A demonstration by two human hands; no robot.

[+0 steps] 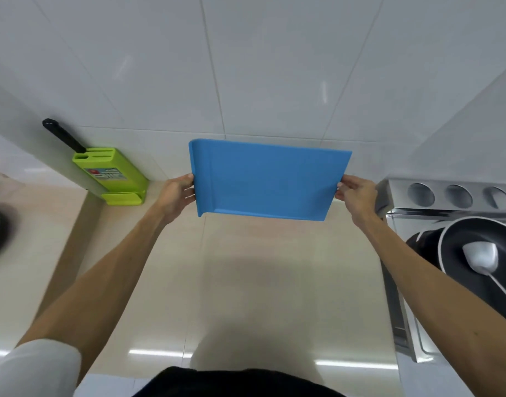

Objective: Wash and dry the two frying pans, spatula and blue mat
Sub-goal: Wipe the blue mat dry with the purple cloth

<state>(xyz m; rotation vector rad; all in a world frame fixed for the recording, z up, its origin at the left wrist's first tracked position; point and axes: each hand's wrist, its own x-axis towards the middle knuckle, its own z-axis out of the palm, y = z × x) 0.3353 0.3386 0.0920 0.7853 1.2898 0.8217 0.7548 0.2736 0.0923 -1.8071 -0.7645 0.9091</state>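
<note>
**A:** What could go wrong from here?

**B:** The mat [269, 181] hangs in the air at the centre of the frame, above the counter [246, 282], and only its two side edges are held. It looks thin and bendy, with the left edge curled over. If either grip slackens, I'd expect it to sag or swing down on that side. Wet edges would slip more easily, though I cannot tell whether it is wet.

**A:** Is there anything nearby to hit?

**B:** The knife block [114, 176] stands at the left of the frame, near the left hand, so a wide swing that way could knock it. At the lower right a pan [458, 233] lies in the sink [400, 325] with the spatula [481, 257] resting in it. A dropped mat could land on them.

**A:** And the hands?

**B:** Both arms reach forward, almost straight. The left hand [175, 194] has its fingers curled round the mat's left edge. The right hand [357, 194] pinches the right edge between thumb and fingertips. Both hands grasp the mat and neither is slack. The mat's broad face is turned toward the camera.
</note>
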